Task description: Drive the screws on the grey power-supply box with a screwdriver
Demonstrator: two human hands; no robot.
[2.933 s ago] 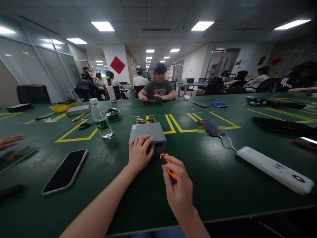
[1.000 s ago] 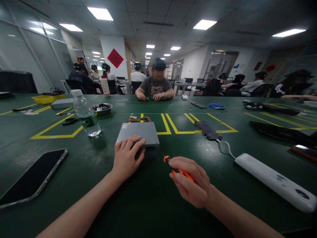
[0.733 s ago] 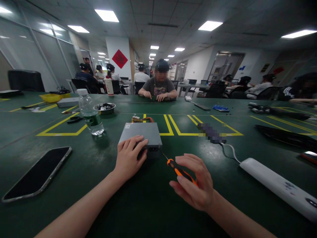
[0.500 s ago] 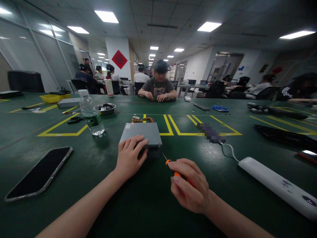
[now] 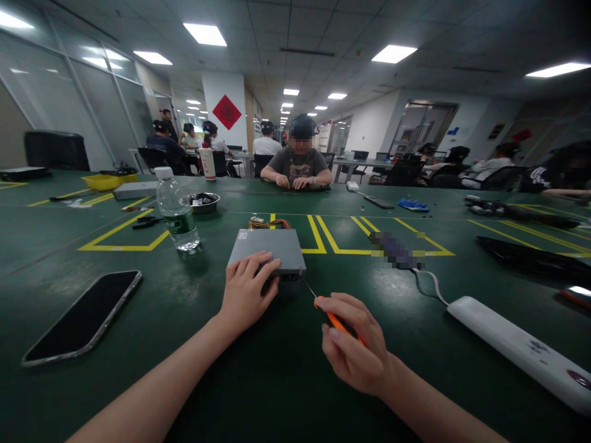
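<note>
The metal box (image 5: 272,246) sits mid-frame on the green table (image 5: 258,381), the person's left hand (image 5: 247,289) lying open across its near left part. The right hand (image 5: 357,347) grips an orange-and-black screwdriver (image 5: 339,322), its tip at or near the box's near right corner. The slanted shaft could make the tip skid off, scratching the casing or chewing a screw head. Light pressure from the left hand could let the box twist. Wires (image 5: 284,224) behind could snag if it slides.

The box's white sticker (image 5: 242,234), the bottle (image 5: 176,209)'s green label and the red marks on the cup (image 5: 207,163), upper left, are too small to read.
</note>
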